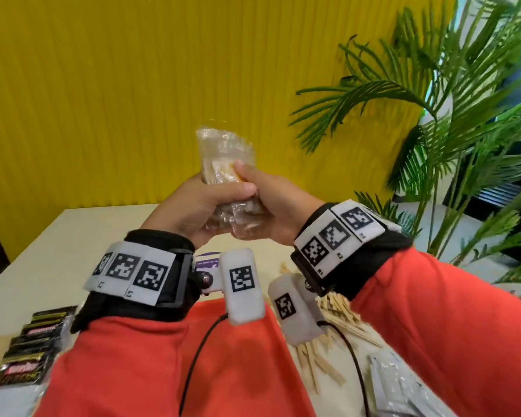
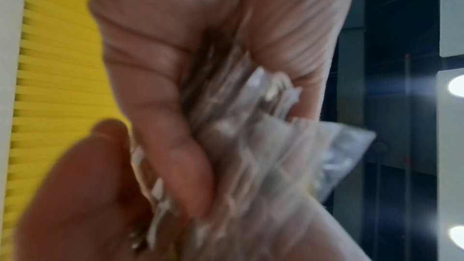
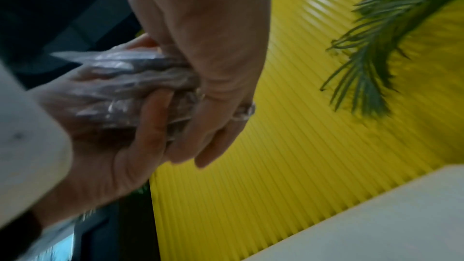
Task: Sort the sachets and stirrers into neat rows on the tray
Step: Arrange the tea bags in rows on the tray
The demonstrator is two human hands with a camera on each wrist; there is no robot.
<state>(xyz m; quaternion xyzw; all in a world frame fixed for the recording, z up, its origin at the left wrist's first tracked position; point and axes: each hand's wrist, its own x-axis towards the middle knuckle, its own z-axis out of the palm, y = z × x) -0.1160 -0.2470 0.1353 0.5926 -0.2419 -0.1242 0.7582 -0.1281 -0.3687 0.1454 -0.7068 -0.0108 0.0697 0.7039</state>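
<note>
Both hands are gripping one bundle of clear sachets [image 1: 223,164], lifted well above the table [image 1: 73,236] in front of the yellow ribbed wall [image 1: 103,85]. Left hand [image 1: 193,206] is wrapping its fingers around the lower part of the bundle, thumb lying across the front. Right hand [image 1: 271,203] is closing on the same bundle from the other side, thumb tip pressing the upper packets (contents looking pale yellow). Both wrist views are blurring, but each is showing fingers curled over crinkled clear film: left hand [image 2: 175,66] and sachets [image 2: 263,146] in one, right hand [image 3: 206,47] and sachets [image 3: 125,78] in the other.

On the table below the bundle: black sachets [image 1: 33,347] lying in an overlapping row to the left, wooden stirrers [image 1: 340,317] lying in a loose heap to the right, more clear sachets [image 1: 403,389] lying lower right. Palm plant [image 1: 433,115] is standing right of the bundle. Orange sleeves [image 1: 433,326] are covering much of the table surface.
</note>
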